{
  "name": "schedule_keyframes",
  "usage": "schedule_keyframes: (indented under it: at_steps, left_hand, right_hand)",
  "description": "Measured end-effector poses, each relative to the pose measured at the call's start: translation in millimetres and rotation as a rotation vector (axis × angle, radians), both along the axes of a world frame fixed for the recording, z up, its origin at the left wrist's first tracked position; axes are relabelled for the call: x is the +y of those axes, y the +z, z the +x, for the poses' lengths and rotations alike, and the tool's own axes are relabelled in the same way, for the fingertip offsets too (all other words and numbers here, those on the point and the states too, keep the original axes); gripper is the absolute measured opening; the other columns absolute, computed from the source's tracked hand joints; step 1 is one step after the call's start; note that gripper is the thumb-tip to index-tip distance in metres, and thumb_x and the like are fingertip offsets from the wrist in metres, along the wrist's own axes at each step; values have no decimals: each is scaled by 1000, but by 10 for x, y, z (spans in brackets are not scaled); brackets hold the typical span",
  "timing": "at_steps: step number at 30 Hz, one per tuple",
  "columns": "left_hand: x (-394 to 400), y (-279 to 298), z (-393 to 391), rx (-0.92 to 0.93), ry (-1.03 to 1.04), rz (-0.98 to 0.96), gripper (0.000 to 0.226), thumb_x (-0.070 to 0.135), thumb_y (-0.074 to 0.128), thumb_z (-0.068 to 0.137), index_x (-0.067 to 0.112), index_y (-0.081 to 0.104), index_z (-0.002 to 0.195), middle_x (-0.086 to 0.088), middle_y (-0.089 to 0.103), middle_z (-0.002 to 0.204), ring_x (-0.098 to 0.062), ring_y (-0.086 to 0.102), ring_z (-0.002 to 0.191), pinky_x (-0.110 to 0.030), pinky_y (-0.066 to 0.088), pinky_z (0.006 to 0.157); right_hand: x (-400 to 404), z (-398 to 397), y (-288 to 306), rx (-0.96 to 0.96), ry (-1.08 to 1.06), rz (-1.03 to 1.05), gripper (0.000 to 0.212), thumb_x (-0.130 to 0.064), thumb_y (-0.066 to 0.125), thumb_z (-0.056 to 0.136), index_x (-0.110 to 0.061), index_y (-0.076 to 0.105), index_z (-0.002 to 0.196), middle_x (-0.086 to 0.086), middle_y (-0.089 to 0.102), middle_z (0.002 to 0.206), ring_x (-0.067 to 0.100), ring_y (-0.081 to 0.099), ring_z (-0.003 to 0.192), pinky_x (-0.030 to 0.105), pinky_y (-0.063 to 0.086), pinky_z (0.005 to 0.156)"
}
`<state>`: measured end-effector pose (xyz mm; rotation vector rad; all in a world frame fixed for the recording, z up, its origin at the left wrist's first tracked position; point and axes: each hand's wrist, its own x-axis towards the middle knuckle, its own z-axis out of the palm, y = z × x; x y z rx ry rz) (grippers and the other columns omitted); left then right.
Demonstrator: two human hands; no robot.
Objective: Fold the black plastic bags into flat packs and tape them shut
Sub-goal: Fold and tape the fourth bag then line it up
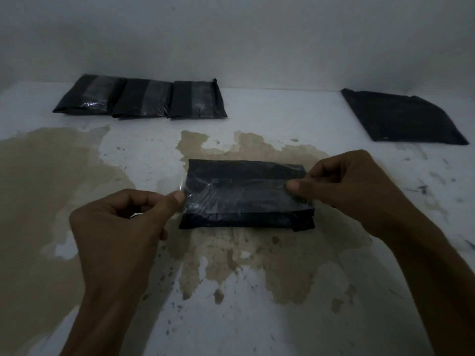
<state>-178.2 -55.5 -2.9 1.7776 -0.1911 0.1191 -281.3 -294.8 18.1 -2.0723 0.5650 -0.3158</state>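
Clear tape strip (235, 195) stretches across the folded black plastic pack (246, 195) lying mid-table (282, 116); left hand (120, 224) and right hand (352, 186) each pinch one end between thumb and curled fingers.

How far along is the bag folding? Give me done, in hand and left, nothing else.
Done: three taped packs lie in a row at the back left.
In hand: a fourth folded pack lies in the middle; the left hand and the right hand each pinch an end of a clear tape strip stretched across it.
Left: pressing that strip down, then the untaped black bags at the back right.
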Motion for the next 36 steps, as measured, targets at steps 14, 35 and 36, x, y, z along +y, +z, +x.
schedule_keyframes:
  at_steps: [14, 35, 36]
  left_hand:
    - [16, -98, 45, -8, -64, 96, 16, 23, 83, 70, 13, 72, 65, 7, 61, 45, -6, 49, 36, -10, 39, 40]
    - [40, -153, 64, 21, -74, 162, 15, 28, 85, 67, 17, 74, 66, 12, 63, 46, -1, 51, 38, -9, 41, 43]
    - [44, -158, 67, 20, -73, 165, 15, 29, 85, 67, 18, 75, 66, 11, 64, 48, -2, 52, 38, -11, 43, 44]
  right_hand:
    - [-8, -42, -60, 9, 52, -86, 35, -48, 71, 61, -14, 73, 66, -10, 49, 37, 3, 36, 35, 8, 29, 38]
    - [-85, -53, -190, 22, 101, -200, 45, -56, 74, 44, -15, 67, 60, -6, 54, 42, 3, 44, 36, 9, 34, 38]
    - [-85, -51, -197, 21, 101, -206, 45, -57, 74, 43, -16, 67, 60, -5, 55, 43, 3, 44, 36, 10, 34, 38]
